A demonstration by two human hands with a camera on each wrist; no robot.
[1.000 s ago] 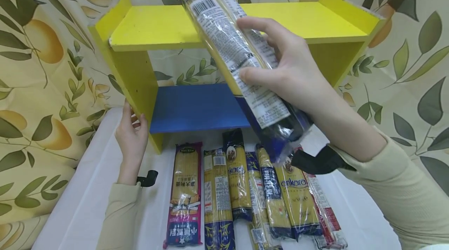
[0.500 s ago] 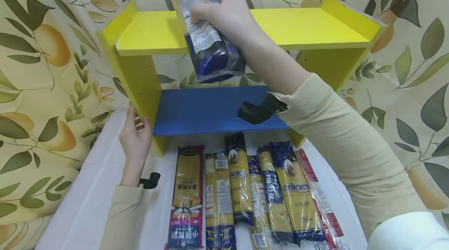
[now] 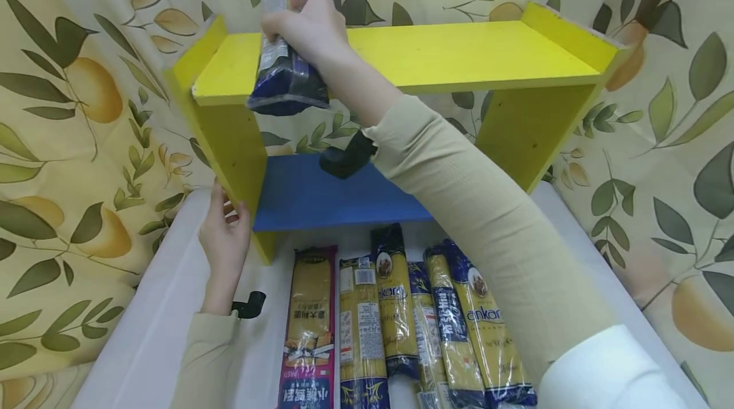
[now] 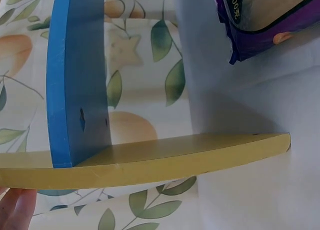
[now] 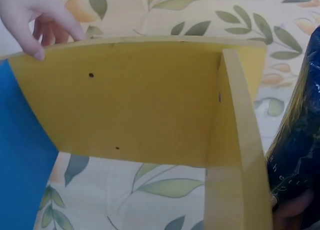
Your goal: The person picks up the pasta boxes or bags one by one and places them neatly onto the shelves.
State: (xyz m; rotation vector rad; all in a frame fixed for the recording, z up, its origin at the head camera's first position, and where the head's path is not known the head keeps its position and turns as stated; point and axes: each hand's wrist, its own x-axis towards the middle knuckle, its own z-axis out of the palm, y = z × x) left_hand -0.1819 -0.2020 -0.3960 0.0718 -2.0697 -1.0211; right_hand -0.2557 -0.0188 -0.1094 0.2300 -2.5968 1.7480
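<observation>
My right hand (image 3: 312,23) grips a clear-and-blue pack of spaghetti (image 3: 287,81) from above, at the left end of the yellow top shelf (image 3: 430,52). The pack's dark blue end faces me and juts past the shelf's front edge. In the right wrist view the blue wrapper of this pack (image 5: 300,125) stands at the right border. My left hand (image 3: 226,240) holds the front edge of the yellow left side panel (image 3: 229,141), with the thumb at the edge and fingers on the outer side. The left wrist view shows only fingertips (image 4: 19,210) below that panel.
Under the blue lower shelf (image 3: 338,195), a row of pasta packs lies on the white cloth: a pink-edged pack (image 3: 306,326), a blue-and-yellow pack (image 3: 361,326), an Ankara pack (image 3: 395,307) and several more. Patterned curtain (image 3: 659,141) hangs behind and beside the shelf.
My right hand has carried the spaghetti pack left and away from me, from in front of the shelf unit to the top shelf's left end. The left hand keeps its hold on the panel.
</observation>
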